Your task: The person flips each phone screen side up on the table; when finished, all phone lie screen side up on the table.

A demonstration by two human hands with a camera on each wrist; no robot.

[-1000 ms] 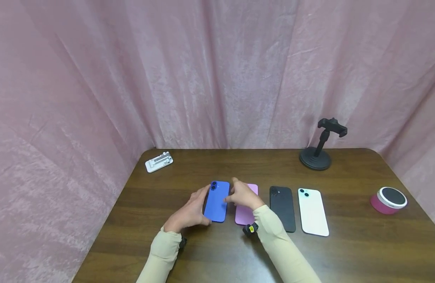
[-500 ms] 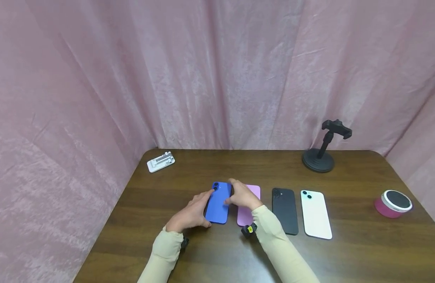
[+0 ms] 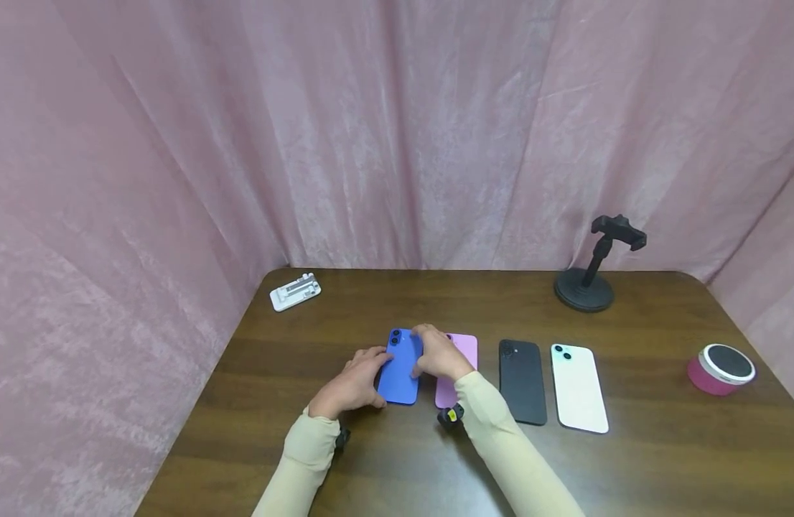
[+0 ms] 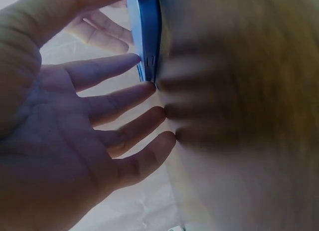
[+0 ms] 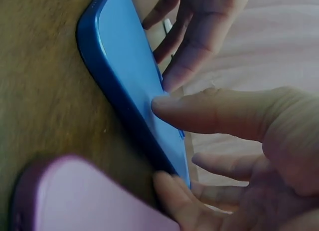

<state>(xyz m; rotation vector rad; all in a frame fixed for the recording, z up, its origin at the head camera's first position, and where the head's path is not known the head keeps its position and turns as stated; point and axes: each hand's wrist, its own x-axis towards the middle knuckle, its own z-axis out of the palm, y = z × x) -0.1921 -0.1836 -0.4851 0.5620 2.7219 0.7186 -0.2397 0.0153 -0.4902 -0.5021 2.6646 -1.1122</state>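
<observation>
A blue smartphone point(image 3: 400, 372) lies back up on the wooden table, its camera lenses at the far left corner. My left hand point(image 3: 352, 384) is along its left side, fingertips touching the edge near the lenses and thumb by the near left corner. In the left wrist view those fingers point(image 4: 122, 99) are spread and fairly straight. From the right, my right hand point(image 3: 438, 353) reaches over the phone, its thumb point(image 5: 189, 111) at the back surface and other fingers around the far end. Partly under that hand lies a pink smartphone point(image 3: 463, 345).
Rightward lie a black smartphone point(image 3: 522, 382) and a white smartphone point(image 3: 579, 389). A black phone stand point(image 3: 584, 289) is at the back right, a round pink-and-white object point(image 3: 720, 370) at the far right. A white folding holder point(image 3: 295, 291) lies back left, before a pink curtain point(image 3: 461, 136).
My left fingers have come in onto the blue phone's edge near the lenses. My right hand has shifted slightly left over the phone. The whole view has drifted a little.
</observation>
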